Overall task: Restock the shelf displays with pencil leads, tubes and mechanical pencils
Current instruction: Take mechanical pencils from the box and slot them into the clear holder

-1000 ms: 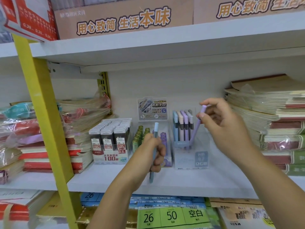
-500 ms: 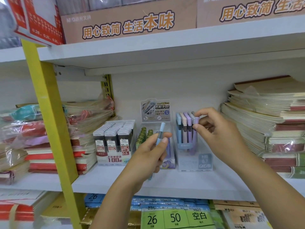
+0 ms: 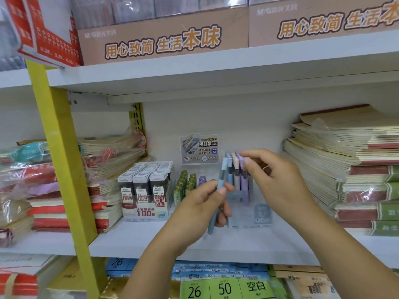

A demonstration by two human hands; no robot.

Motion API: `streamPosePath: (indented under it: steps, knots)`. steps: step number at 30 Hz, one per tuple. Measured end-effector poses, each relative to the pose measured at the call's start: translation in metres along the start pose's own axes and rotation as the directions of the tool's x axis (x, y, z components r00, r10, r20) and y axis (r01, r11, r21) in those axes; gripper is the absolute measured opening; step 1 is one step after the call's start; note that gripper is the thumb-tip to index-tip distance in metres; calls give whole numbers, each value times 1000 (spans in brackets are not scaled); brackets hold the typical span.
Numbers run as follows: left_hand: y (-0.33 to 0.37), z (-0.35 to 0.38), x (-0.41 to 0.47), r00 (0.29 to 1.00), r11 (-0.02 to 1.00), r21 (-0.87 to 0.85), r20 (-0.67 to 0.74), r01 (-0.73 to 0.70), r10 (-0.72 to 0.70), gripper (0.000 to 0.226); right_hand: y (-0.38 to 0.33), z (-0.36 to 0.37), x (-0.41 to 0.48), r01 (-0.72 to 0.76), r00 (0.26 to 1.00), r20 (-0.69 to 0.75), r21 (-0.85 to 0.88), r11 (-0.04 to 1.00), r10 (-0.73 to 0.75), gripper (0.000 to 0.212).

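One blue pencil (image 3: 222,175) pinched mid-barrel by left hand (image 3: 200,212): light, stiff, slippery plastic, best held mid-barrel. Right hand (image 3: 280,184) at pencil stand (image 3: 261,214); whether its grip is pinching cannot be told.

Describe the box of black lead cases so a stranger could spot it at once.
Find the white middle shelf, right of the yellow upright. The lead case box stands there, left of the green tubes. It alone holds three rows of black, grey-topped cases with red labels and a big 100 on its front.
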State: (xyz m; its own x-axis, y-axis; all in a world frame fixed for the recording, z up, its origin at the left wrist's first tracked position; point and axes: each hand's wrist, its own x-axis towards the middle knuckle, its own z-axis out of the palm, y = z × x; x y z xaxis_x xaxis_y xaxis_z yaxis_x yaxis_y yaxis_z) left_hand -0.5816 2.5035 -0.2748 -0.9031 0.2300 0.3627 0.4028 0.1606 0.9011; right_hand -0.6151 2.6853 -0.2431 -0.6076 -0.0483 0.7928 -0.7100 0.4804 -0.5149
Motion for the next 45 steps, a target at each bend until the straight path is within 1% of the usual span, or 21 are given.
streamPosePath:
  steps: [2, 3, 4, 6, 8, 9, 10, 11, 12, 13, 15, 17, 19, 23, 28, 31, 33, 35, 37, 42, 45]
  knots:
    - [2, 3, 1, 1000, 999, 34, 11, -27, 27, 23, -12, 2, -2, -111, 988, 131, 260, 959, 79, 25]
    - [3, 4, 1, 999, 998, 52, 18, -37, 36, 23, -16, 4, -3, -140, 979, 187, 334, 932, 80, 28]
    - [4, 6, 1, 999, 997, 63, 27, -42, 41, 23, -19, 6, -4, -151, 973, 222, 375, 915, 70, 29]
    - [4, 10, 2, 999, 997, 67, 25, -44, 42, 22, -23, 7, -5, -163, 967, 245, 393, 905, 68, 26]
    - [3, 13, 3, 993, 990, 117, -77, -80, 89, 16, -24, 4, -2, -170, 977, 193, 433, 885, 93, 23]
    - [0, 13, 5, 976, 975, 191, -165, -110, 142, 14, -22, 0, 0, -151, 986, 128, 454, 878, 104, 23]
    - [-5, 12, 6, 945, 943, 307, -247, -132, 213, 17, -22, -6, 3, -111, 994, 40, 463, 879, 104, 24]
    - [-9, 10, 7, 909, 880, 453, -293, -142, 298, 24, -21, -12, 5, -54, 995, -54, 447, 893, 87, 25]
    - [-12, 8, 7, 879, 795, 588, -288, -151, 380, 31, -20, -18, 6, 11, 990, -135, 406, 914, 47, 26]
    - [-16, 6, 7, 862, 716, 677, -252, -168, 440, 35, -19, -21, 6, 72, 982, -189, 341, 937, -7, 27]
    - [-23, 7, 9, 862, 622, 758, -168, -197, 479, 41, -15, -20, 5, 128, 974, -206, 183, 975, -89, 27]
    - [-31, 10, 10, 879, 580, 789, -115, -203, 464, 44, -10, -13, 4, 125, 979, -170, 71, 990, -111, 26]
    - [-38, 12, 11, 888, 576, 793, -103, -199, 449, 44, -4, -4, 2, 120, 986, -117, 7, 993, -119, 24]
    - [-44, 10, 14, 879, 593, 777, -115, -211, 463, 43, 6, 10, -3, 118, 993, -18, -70, 991, -119, 25]
    - [-47, 9, 13, 881, 607, 762, -106, -225, 460, 44, 11, 15, 0, 93, 995, -27, -24, 995, -94, 21]
    - [-49, 8, 13, 872, 606, 757, -104, -243, 479, 45, 13, 17, 0, 119, 993, -9, -59, 991, -120, 19]
    - [-49, 8, 13, 869, 610, 752, -102, -251, 484, 45, 15, 20, 2, 185, 980, -26, -217, 959, -195, 20]
    - [-49, 8, 13, 867, 616, 744, -102, -259, 488, 46, 19, 22, 6, 219, 965, -45, -406, 887, -258, 26]
    - [-50, 8, 13, 865, 624, 735, -105, -265, 491, 46, 23, 24, 8, 179, 974, -35, -486, 855, -224, 28]
    - [-50, 5, 13, 877, 627, 730, -80, -272, 474, 48, 32, 30, 6, 112, 994, 56, -529, 841, -97, 34]
    - [-49, 3, 8, 881, 623, 730, -61, -282, 470, 48, 28, 28, 3, 137, 990, 91, -455, 880, -107, 41]
